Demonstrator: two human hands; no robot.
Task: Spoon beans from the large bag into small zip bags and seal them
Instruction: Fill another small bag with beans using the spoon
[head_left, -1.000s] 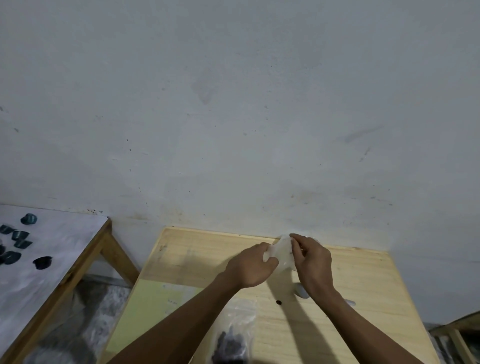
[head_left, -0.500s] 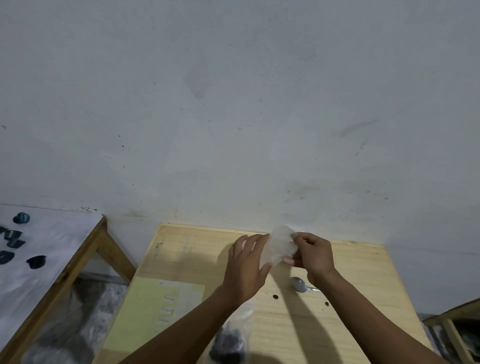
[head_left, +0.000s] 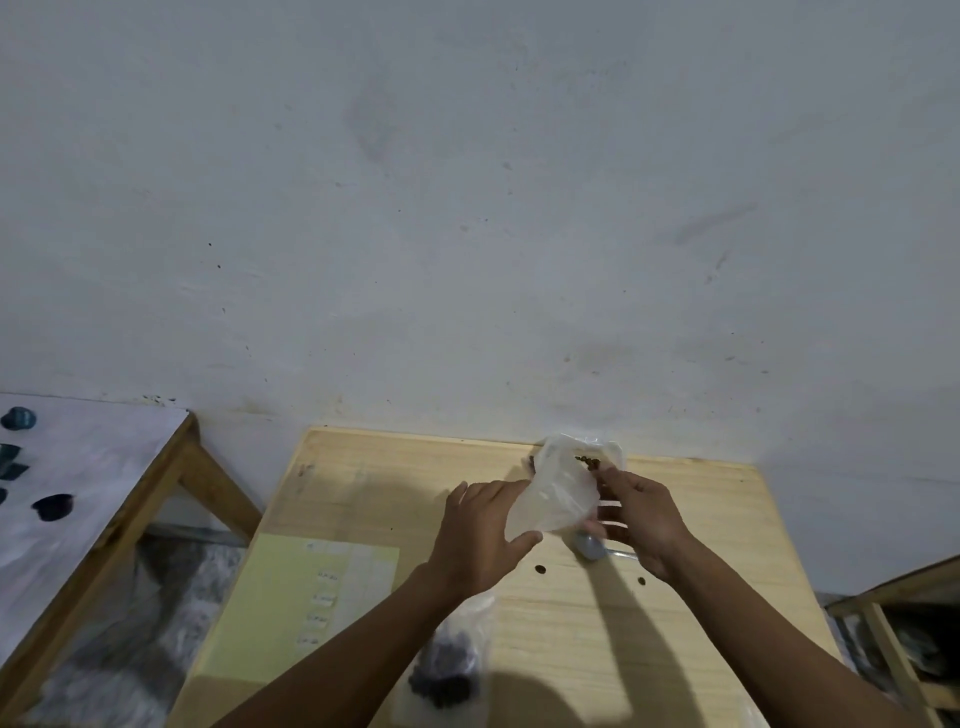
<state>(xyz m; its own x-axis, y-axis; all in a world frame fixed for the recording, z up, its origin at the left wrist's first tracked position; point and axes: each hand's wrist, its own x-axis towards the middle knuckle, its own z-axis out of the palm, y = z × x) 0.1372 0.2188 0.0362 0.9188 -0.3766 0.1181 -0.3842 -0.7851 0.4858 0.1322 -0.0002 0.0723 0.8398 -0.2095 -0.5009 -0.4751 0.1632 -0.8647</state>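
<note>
A small clear zip bag (head_left: 553, 499) is held up over the far half of the wooden table (head_left: 727, 519), between my two hands. My left hand (head_left: 480, 538) lies against its left side with fingers fairly straight and the thumb at its lower corner. My right hand (head_left: 641, 517) pinches its right edge with curled fingers. The metal spoon (head_left: 589, 546) lies on the table under the bag, its handle hidden by my right hand. The large bag of dark beans (head_left: 447, 670) rests near the front edge, partly under my left forearm.
More clear plastic with a few brown beans (head_left: 589, 458) sits at the table's far edge by the wall. Two loose beans (head_left: 540, 569) lie on the wood. A pale yellow sheet (head_left: 291, 608) covers the left part. A white-covered side table (head_left: 93, 467) holds dark cups; a wooden shelf (head_left: 883, 603) stands at right.
My hands went from pinching the bag's top together to apart. The left hand has flattened against the bag, and the bag now hangs wider and lower between them.
</note>
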